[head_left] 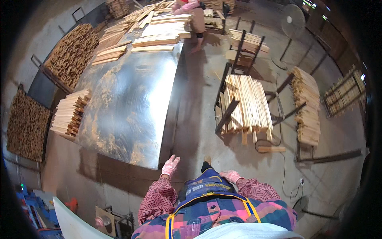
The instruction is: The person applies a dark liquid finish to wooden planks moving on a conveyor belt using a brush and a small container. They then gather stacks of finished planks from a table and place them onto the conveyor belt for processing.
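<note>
My left hand [170,165], in a pink and white knit glove, is held out beside the near right corner of a metal-topped table [139,99]. Its fingers are stretched and nothing is in them. Close to the blue apron [209,186] at my waist is my right hand [231,175], gloved the same way, with loosely extended fingers and no thing held. Sawdust lies in patches over the shiny tabletop. At its far end rest several flat stacks of light wooden strips [161,34].
A rack of wooden strips [248,101] stands ahead to the right, with a loose wood piece [271,149] and a black cable [284,171] on the floor nearby. Another person [197,20] is beside the table's far end. Wood piles [71,113] line the left side; a fan [293,20] stands far right.
</note>
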Tool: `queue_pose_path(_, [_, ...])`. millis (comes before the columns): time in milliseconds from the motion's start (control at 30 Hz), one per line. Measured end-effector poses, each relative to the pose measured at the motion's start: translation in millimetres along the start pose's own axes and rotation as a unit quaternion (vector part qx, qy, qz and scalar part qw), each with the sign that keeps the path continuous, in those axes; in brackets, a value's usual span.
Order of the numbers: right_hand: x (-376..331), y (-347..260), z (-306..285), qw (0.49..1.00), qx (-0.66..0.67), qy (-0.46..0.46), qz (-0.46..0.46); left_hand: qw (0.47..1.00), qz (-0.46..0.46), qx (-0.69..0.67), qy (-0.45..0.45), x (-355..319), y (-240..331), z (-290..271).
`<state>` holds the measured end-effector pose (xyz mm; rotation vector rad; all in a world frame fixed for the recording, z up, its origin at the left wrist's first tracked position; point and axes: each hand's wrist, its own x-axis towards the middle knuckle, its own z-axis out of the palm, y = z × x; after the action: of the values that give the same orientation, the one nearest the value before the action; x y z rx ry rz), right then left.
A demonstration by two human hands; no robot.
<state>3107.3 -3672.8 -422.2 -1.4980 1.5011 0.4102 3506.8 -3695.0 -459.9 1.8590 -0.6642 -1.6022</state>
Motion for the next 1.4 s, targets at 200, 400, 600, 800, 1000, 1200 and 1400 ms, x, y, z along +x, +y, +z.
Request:
queue_pose_path(200, [129.4,-73.7,-125.6,0.989,0.01,0.043,-0.139,0.987,0.03,0.101,0.122,34.7,58.9,-44.0])
queue_pose_path(400, [217.5,-148.5,-259.2,0.977,0.045,0.061,-0.198,0.975,0.034,-0.099,0.197,81.8,206.8,-35.2])
queue_pose_path(600, [278.4,-265.7,-340.2,0.984,0.01,0.026,-0.175,0.939,0.139,-0.016,0.315,230.3,239.5,-80.5])
queue_pose_path(800, [327.3,-361.2,-434.6,0.98,-0.035,-0.002,-0.195,0.954,0.121,-0.08,0.262,325.5,353.5,-116.6])
queue_pose_path(1000, [467.2,-427.9,-597.2,0.944,0.066,0.194,-0.257,0.944,0.058,-0.103,0.308,386.4,423.0,-151.5])
queue_pose_path(1200, [651.4,-502.8,-806.4,0.876,-0.075,0.433,-0.198,0.918,0.004,0.022,0.395,425.9,508.5,-173.9])
queue_pose_path(1400, [819.5,-638.2,-931.8,0.9,0.046,0.407,-0.146,0.862,-0.076,0.215,0.453,545.7,603.4,-169.3])
